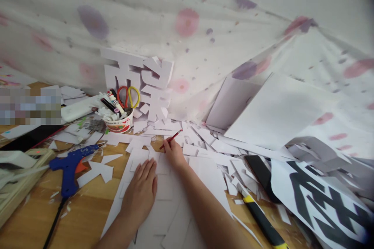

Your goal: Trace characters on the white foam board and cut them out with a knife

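Observation:
My left hand (140, 187) lies flat, fingers stretched forward, on white cut pieces that rest on a larger white sheet (209, 177). Just ahead and to its right, my right hand (174, 153) grips a dark red pencil (176, 134). The pencil slants, its upper end pointing up and right. Its lower end is near the far edge of the sheet, and I cannot tell whether the tip touches anything. Faint outlines of several flat pieces show beneath and between my forearms. White offcuts (165, 126) are scattered just beyond the right hand.
A blue glue gun (69, 169) lies at left. A tub (119, 125) of pens and scissors stands before a white cut-out character (159, 99). At right are a yellow-black utility knife (261, 214), a dark phone (261, 177), a printed sheet (282, 181) and leaning white boards (271, 113).

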`<state>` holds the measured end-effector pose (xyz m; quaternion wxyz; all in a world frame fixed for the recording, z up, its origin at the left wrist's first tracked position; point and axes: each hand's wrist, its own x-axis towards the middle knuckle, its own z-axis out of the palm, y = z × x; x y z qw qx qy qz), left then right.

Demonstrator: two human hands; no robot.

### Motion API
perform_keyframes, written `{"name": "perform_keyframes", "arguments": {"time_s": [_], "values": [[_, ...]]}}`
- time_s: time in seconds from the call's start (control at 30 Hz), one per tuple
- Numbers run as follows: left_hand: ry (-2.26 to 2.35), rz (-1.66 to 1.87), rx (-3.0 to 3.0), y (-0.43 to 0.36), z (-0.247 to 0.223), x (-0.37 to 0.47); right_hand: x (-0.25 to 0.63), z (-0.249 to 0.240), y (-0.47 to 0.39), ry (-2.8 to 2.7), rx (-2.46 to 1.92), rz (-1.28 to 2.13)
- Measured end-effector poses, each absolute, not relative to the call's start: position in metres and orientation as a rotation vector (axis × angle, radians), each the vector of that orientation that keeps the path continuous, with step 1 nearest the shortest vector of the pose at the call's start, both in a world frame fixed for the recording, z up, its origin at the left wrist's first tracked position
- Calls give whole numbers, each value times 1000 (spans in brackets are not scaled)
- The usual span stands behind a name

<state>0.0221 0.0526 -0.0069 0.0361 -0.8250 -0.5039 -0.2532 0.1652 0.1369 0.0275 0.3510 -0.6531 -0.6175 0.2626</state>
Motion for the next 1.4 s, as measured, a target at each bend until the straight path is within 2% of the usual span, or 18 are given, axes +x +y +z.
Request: {"name": "perform_keyframes", "arguments": {"time_s": [0.53, 1.4], "values": [[-1524, -805, -2540, 53, -7, 22, 172, 24, 123, -1548, -1528, 713], [-1440, -772, -2497, 55, -8, 21, 176, 24, 105, -1630, -1570, 770]]}}
